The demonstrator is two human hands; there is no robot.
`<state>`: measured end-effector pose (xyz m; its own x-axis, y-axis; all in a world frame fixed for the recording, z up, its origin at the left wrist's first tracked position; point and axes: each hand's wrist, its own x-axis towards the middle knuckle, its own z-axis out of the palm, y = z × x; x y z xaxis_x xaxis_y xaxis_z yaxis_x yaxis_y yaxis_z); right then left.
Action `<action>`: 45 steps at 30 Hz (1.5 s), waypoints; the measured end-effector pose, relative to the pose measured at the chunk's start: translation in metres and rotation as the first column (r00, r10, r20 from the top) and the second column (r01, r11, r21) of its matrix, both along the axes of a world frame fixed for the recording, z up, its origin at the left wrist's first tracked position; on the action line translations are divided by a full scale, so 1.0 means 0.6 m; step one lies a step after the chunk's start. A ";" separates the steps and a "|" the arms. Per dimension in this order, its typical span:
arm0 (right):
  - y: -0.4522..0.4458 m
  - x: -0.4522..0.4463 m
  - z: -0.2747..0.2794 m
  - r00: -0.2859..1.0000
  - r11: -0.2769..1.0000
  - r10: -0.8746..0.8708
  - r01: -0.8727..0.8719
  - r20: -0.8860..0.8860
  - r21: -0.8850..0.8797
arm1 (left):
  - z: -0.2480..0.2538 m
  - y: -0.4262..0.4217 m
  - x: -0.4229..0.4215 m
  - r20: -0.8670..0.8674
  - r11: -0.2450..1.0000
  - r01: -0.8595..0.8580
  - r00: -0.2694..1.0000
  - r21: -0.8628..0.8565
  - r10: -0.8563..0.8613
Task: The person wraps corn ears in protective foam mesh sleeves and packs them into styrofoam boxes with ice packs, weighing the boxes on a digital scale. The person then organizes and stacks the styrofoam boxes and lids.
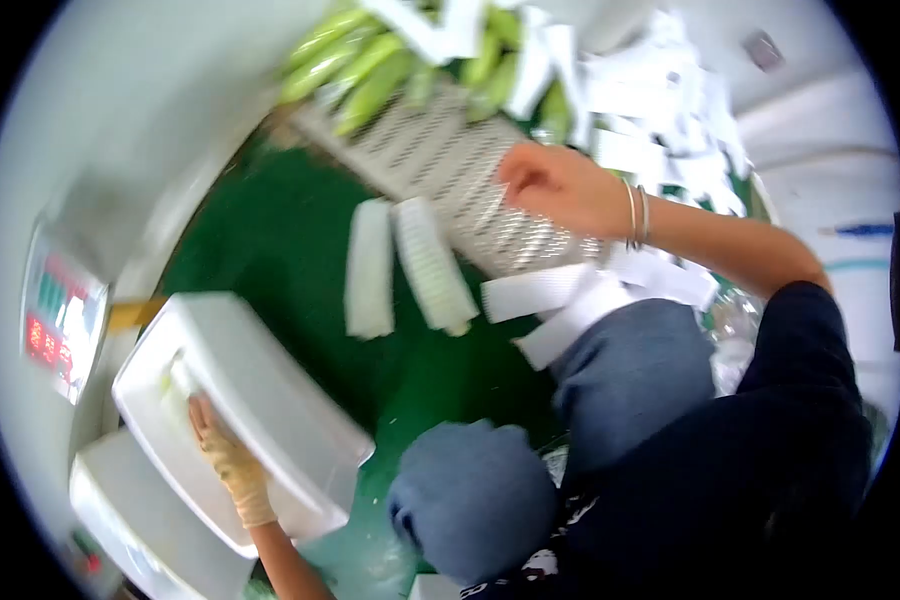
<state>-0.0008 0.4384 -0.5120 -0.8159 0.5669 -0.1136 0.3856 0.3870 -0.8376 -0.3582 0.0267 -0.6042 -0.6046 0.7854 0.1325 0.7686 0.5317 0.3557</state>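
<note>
The step in hand looks like laying a pale wrapped piece (179, 378) inside the white tub (280, 375), where the left hand (232, 470) reaches it; blur hides whether its fingers grip. The right hand (555, 185), fingers curled, contents unclear, hovers over the slatted platform (420, 170); next probably calls for lifting another wrapped length (370, 270).
</note>
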 end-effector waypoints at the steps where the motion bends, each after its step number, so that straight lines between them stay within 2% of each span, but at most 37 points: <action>1: 0.033 0.094 -0.022 0.929 0.968 -0.251 0.238 0.273 0.082 | -0.001 0.019 0.015 0.364 0.983 -0.090 0.931 0.160 0.025; 2: 0.046 0.175 -0.047 0.774 0.931 -0.362 0.332 0.519 0.153 | 0.017 0.034 0.016 0.676 0.939 -0.234 0.737 0.253 0.001; 4: 0.054 0.319 -0.115 0.596 0.927 -0.294 0.367 0.747 0.073 | 0.046 0.049 0.006 0.848 0.694 -0.683 0.489 0.227 0.204; 5: 0.051 0.356 -0.147 0.625 0.934 -0.343 0.307 0.701 0.183 | 0.128 0.120 0.060 0.846 0.584 -0.742 0.507 0.329 0.167; 6: 0.050 0.395 -0.186 0.662 0.927 -0.375 0.246 0.649 0.284 | 0.157 0.156 0.097 0.701 0.655 -0.617 0.689 0.436 0.182; 7: 0.057 0.369 -0.175 0.644 0.907 -0.420 0.309 0.639 0.285 | 0.186 0.191 0.133 0.516 0.708 -0.483 0.834 0.515 0.194; 8: 0.075 0.354 -0.197 0.656 0.848 -0.528 0.382 0.538 0.366 | 0.200 0.216 0.155 0.106 0.898 -0.138 0.989 0.417 0.103; 10: 0.117 0.323 -0.244 0.628 0.729 -0.676 0.494 0.386 0.473 | 0.217 0.311 0.247 0.093 0.994 0.005 0.996 0.106 -0.014; 12: 0.164 0.329 -0.302 0.602 0.607 -0.759 0.514 0.249 0.607 | 0.139 0.396 0.279 0.308 0.977 0.195 0.927 0.085 -0.212; 13: 0.185 0.348 -0.299 0.546 0.587 -0.800 0.627 0.249 0.512 | 0.105 0.428 0.274 0.285 0.967 0.250 0.932 -0.050 -0.226; 14: 0.209 0.364 -0.289 0.493 0.550 -0.835 0.725 0.245 0.415 | 0.028 0.433 0.241 0.306 0.975 0.215 0.934 -0.063 -0.186; 16: 0.252 0.435 -0.263 0.541 0.761 -0.649 0.449 0.535 0.469 | -0.048 0.459 0.207 0.294 0.936 0.061 0.955 -0.346 0.047; 17: 0.259 0.465 -0.254 0.587 0.788 -0.609 0.371 0.533 0.491 | -0.119 0.448 0.167 0.550 0.954 0.059 0.827 -0.295 0.119; 18: 0.258 0.479 -0.274 0.454 0.574 -0.815 0.721 0.360 0.389 | -0.148 0.455 0.160 0.763 0.969 0.042 0.625 -0.243 0.164; 19: 0.254 0.494 -0.292 0.408 0.557 -0.829 0.661 0.382 0.502 | -0.172 0.455 0.155 0.764 0.971 0.040 0.624 -0.238 0.161; 20: 0.251 0.495 -0.299 0.364 0.538 -0.843 0.589 0.396 0.603 | -0.160 0.475 0.178 0.609 0.915 0.151 0.784 -0.373 0.119; 21: 0.259 0.503 -0.311 0.330 0.596 -0.797 0.562 0.505 0.573 | -0.149 0.490 0.199 0.430 0.821 0.223 0.902 -0.526 0.030; 22: 0.271 0.508 -0.350 0.328 0.560 -0.828 0.439 0.454 0.703 | -0.153 0.492 0.223 0.322 0.846 0.155 0.946 -0.510 0.020; 24: 0.289 0.524 -0.370 0.468 0.637 -0.756 0.371 0.457 0.675 | -0.149 0.495 0.245 0.354 0.895 0.078 0.931 -0.440 0.093; 25: 0.272 0.530 -0.357 0.369 0.558 -0.821 0.682 0.436 0.473 | -0.154 0.493 0.234 0.347 0.895 0.065 0.932 -0.441 0.103; 26: 0.227 0.513 -0.299 0.263 0.392 -0.849 0.895 0.458 0.213 | -0.160 0.481 0.216 0.529 0.936 0.039 0.833 -0.351 0.164; 27: 0.191 0.492 -0.259 0.163 0.011 -0.916 0.922 0.365 -0.386 | -0.165 0.459 0.199 0.686 0.964 -0.030 0.696 -0.265 0.211; 28: 0.144 0.473 -0.187 0.301 0.001 -0.884 0.767 0.359 -0.642 | -0.164 0.438 0.182 0.815 0.983 -0.115 0.549 -0.146 0.185; 29: 0.114 0.525 -0.216 0.477 -0.028 -0.854 0.357 0.208 -0.934 | -0.123 0.430 0.193 0.887 0.950 -0.291 0.400 -0.117 0.231; 30: 0.064 0.440 -0.139 0.378 -0.149 -0.895 0.244 0.236 -0.958 | -0.104 0.414 0.188 0.935 0.933 -0.351 0.300 -0.078 0.191; 31: 0.036 0.408 -0.112 0.589 0.007 -0.779 0.349 0.213 -0.937 | -0.116 0.388 0.180 0.964 0.918 -0.393 0.260 0.050 0.059; 32: 0.016 0.351 -0.087 0.660 0.074 -0.692 0.467 0.292 -0.881 | -0.090 0.393 0.186 0.993 0.921 -0.384 0.064 -0.066 0.098; 33: 0.000 0.297 -0.098 0.752 0.367 -0.615 0.541 0.239 -0.757 | -0.092 0.391 0.186 0.994 0.925 -0.368 0.009 -0.098 0.109; 34: -0.014 0.227 -0.090 0.855 0.581 -0.512 0.415 0.083 -0.700 | -0.087 0.399 0.200 0.995 0.931 -0.359 0.039 -0.069 0.088; 35: -0.020 0.168 -0.092 0.925 0.665 -0.378 0.300 0.039 -0.684 | -0.088 0.403 0.213 0.994 0.940 -0.330 0.039 -0.088 0.107; 36: -0.026 0.129 -0.143 0.961 0.875 -0.265 0.275 0.081 -0.399 | -0.103 0.402 0.223 0.997 0.948 -0.311 0.020 -0.063 0.072; 38: -0.049 0.051 -0.238 0.969 0.857 -0.232 0.245 0.085 -0.453 | -0.106 0.411 0.250 0.998 0.957 -0.284 -0.037 -0.052 0.043; 40: -0.069 -0.001 -0.309 0.932 0.602 -0.356 0.290 0.075 -0.744 | -0.140 0.421 0.264 0.989 0.973 -0.197 -0.106 -0.120 0.101; 41: -0.069 -0.012 -0.297 0.942 0.495 -0.334 0.187 0.013 -0.848 | -0.124 0.424 0.268 0.967 0.965 -0.239 -0.253 -0.105 0.042; 42: -0.070 -0.021 -0.274 0.952 0.364 -0.301 0.067 -0.050 -0.929 | -0.122 0.414 0.264 0.951 0.972 -0.224 -0.308 -0.075 0.003; 44: -0.073 -0.050 -0.218 0.965 0.344 -0.254 0.027 -0.065 -0.939 | -0.079 0.383 0.268 0.971 0.942 -0.333 -0.232 -0.031 -0.050; 45: -0.073 -0.069 -0.183 0.986 0.353 -0.161 0.025 -0.034 -0.935 | -0.052 0.364 0.266 0.973 0.906 -0.408 -0.137 0.113 -0.183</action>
